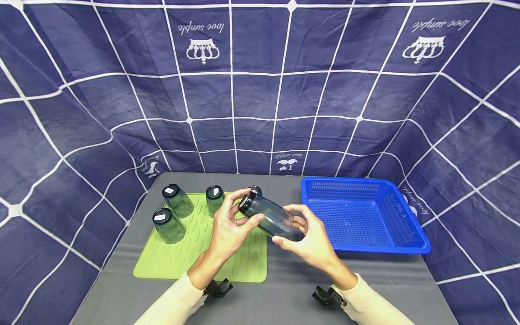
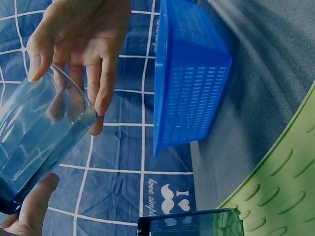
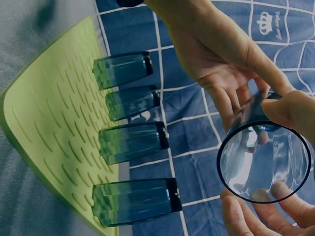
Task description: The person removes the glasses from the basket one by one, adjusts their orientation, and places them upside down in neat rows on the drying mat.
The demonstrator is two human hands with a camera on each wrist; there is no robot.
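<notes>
A clear blue-grey drinking glass (image 1: 273,215) is held tilted in the air between both hands, over the mat's right edge. My left hand (image 1: 230,228) grips its dark, thick base end, thumb in front. At the other end, my right hand (image 1: 310,237) holds the glass near its rim, fingers and thumb around the sides. The right wrist view looks into the open mouth of the glass (image 3: 266,164), and nothing shows inside it. Several similar glasses (image 3: 135,201) stand upside down on a green ridged mat (image 1: 239,266), with white labels on some bases.
To the right on the grey table (image 1: 284,293) sits a blue perforated plastic basket (image 1: 365,248), its inside showing only the bare mesh floor. A dark blue checked cloth (image 1: 260,95) hangs behind and at both sides.
</notes>
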